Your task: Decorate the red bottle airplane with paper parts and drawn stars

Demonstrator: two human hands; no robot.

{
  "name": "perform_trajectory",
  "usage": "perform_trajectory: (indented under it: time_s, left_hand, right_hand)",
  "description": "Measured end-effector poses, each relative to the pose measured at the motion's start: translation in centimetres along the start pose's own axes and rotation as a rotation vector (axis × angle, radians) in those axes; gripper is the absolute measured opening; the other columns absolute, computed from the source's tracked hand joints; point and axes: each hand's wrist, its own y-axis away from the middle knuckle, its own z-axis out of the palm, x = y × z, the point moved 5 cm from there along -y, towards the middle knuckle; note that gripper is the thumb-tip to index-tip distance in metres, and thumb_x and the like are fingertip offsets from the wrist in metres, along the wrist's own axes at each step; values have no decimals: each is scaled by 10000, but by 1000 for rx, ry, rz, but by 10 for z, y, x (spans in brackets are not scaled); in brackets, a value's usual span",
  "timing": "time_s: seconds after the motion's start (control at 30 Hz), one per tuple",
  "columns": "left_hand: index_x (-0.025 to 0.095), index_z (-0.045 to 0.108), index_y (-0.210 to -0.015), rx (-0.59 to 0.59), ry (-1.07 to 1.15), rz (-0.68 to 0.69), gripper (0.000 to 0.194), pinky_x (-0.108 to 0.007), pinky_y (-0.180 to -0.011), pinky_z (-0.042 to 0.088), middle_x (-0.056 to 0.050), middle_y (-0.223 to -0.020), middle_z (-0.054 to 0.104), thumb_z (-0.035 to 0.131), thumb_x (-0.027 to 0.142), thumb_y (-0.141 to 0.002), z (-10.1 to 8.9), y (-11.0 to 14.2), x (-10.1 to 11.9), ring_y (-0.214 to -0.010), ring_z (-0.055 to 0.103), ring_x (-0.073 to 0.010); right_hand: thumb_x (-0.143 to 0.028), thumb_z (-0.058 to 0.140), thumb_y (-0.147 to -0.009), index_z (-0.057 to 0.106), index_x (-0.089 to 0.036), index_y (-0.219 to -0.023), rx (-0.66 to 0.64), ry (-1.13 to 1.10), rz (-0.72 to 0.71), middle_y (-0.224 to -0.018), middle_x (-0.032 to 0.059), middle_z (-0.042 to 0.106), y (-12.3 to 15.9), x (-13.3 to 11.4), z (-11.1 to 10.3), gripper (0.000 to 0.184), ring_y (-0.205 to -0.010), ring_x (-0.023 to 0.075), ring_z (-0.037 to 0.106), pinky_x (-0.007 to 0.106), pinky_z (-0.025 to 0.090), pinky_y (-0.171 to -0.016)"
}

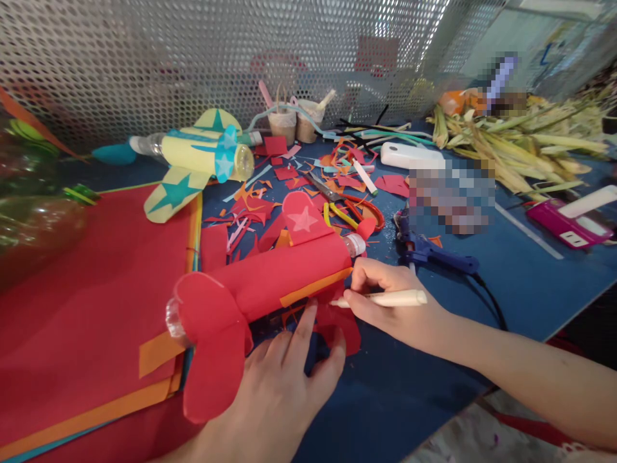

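Right hand: the right hand (407, 321) is pinching a cream marker (400, 298) in its grip, thumb against fingers, with the tip pointing at the red flap; whether it is touching, I cannot tell.
Left hand: the left hand (279, 386) is spreading its grip, with the thumb resting on the red flap (348, 334) and a fingertip reaching toward the orange strip.
Red plane: the red plane (289, 273) is lying slantwise on the blue surface (520, 296), just beyond the left hand.
Orange strip: the orange strip (313, 287) is running along the plane's near side.
Pale star: a pale star (302, 220) is showing on its far fin.
Behind: paper scraps (254, 211) and scissors (324, 187) are lying beyond the plane; a yellow plane (186, 153) is resting farther left.
Glue gun: the blue glue gun (446, 254) is lying beyond the right hand.
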Motion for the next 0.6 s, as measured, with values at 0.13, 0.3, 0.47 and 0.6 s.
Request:
perform_trajectory:
  time_s: [0.13, 0.3, 0.47, 0.6]
  left_hand:
    - [338, 567, -1240, 7, -28, 10, 494, -323, -636, 577, -149, -1218, 641, 457, 36, -865, 0, 1, 1, -790, 696, -210]
    - [321, 572, -1241, 26, -22, 0, 506, -324, -639, 573, -146, -1198, 650, 440, 16, -859, -2, 2, 0, -763, 688, -204]
    - [311, 584, -1223, 26, -38, 5, 492, -328, -631, 576, -151, -1175, 662, 431, 13, -862, -4, 1, 0, -750, 690, -206]
    - [312, 591, -1207, 35, -50, 19, 475, -319, -618, 579, -157, -1150, 676, 420, 21, -874, -3, 0, 1, -732, 697, -200]
  right_hand:
    - [-204, 551, -821, 390, -218, -667, -1, 1, -7, -520, -85, 428, -1, -1, -1, 223, -458, 74, 346, 197, 282, -441]
    - [-189, 547, -819, 385, -217, -663, 0, 13, -28, -519, -87, 429, -1, -3, -1, 227, -455, 71, 351, 193, 284, -441]
    - [-169, 548, -804, 374, -218, -653, 17, 15, -25, -518, -89, 426, -1, -3, -1, 235, -453, 70, 356, 190, 290, -441]
    - [-176, 542, -807, 381, -219, -657, 7, 7, -17, -520, -87, 426, 0, -4, -1, 224, -453, 73, 366, 193, 302, -447]
